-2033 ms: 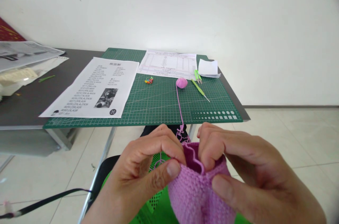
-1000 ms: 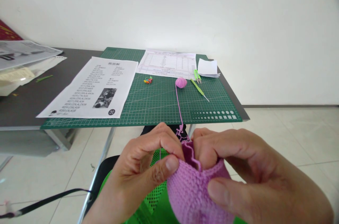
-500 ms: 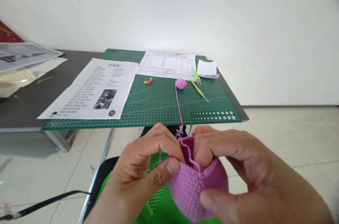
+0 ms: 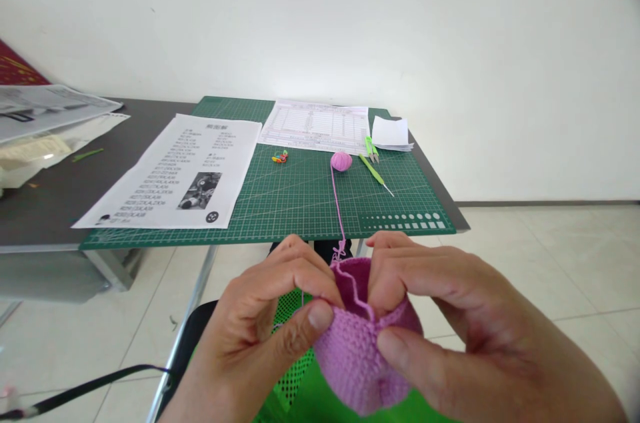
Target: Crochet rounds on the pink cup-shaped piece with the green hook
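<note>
A pink crocheted pouch-like piece (image 4: 353,356) hangs between both hands in front of the table's edge, its round opening facing up. My left hand (image 4: 280,316) pinches the left rim, thumb outside and fingertips inside. On the right rim, my right hand (image 4: 445,316) grips the fabric, its fingers tucked into the opening and its thumb pressed on the outer wall. A loose strand of pink yarn (image 4: 339,209) runs from the opening, through a small tangle, up to the pink yarn ball (image 4: 341,161) on the mat.
On the green cutting mat (image 4: 300,209) lie a crochet hook (image 4: 373,172), green thread snips (image 4: 372,148), colourful stitch markers (image 4: 281,157), a printed pattern sheet (image 4: 170,169), a printed form (image 4: 315,124) and white paper slips (image 4: 391,132). More papers (image 4: 50,106) lie at the left.
My right thumb has moved up the outer wall to near the rim. The crocheted piece has shifted slightly up and left, and its opening shows wider.
</note>
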`<move>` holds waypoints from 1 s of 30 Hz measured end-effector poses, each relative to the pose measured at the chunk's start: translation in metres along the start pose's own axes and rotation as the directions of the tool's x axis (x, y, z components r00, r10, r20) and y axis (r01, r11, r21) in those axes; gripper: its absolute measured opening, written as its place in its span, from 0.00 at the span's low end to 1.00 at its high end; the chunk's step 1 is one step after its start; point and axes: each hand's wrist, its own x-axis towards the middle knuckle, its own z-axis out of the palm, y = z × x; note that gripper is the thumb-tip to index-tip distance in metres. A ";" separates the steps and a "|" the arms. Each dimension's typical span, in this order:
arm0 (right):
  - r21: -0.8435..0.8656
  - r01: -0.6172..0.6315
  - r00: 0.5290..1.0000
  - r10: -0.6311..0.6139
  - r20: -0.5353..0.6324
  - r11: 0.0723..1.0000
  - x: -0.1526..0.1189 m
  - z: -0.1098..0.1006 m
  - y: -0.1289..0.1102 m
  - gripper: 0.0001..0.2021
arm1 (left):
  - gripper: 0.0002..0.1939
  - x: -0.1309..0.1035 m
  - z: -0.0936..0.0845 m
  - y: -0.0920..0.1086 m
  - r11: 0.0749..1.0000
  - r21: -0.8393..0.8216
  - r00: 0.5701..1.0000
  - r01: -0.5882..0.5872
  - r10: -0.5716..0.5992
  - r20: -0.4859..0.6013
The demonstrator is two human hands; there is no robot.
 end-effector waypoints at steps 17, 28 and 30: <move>-0.065 0.009 1.000 -0.010 -0.018 0.998 0.004 0.004 -0.003 0.09 | 0.10 0.014 0.009 0.024 0.917 0.378 0.987 -0.129 0.155 -0.041; -0.118 0.042 0.998 -0.048 -0.044 0.992 0.005 0.002 -0.003 0.09 | 0.06 0.010 0.005 0.018 0.914 0.382 0.989 -0.137 0.146 0.003; -0.150 0.059 0.997 -0.067 -0.044 0.987 0.004 0.002 -0.001 0.09 | 0.07 0.011 0.006 0.017 0.892 0.426 0.986 -0.150 0.166 0.000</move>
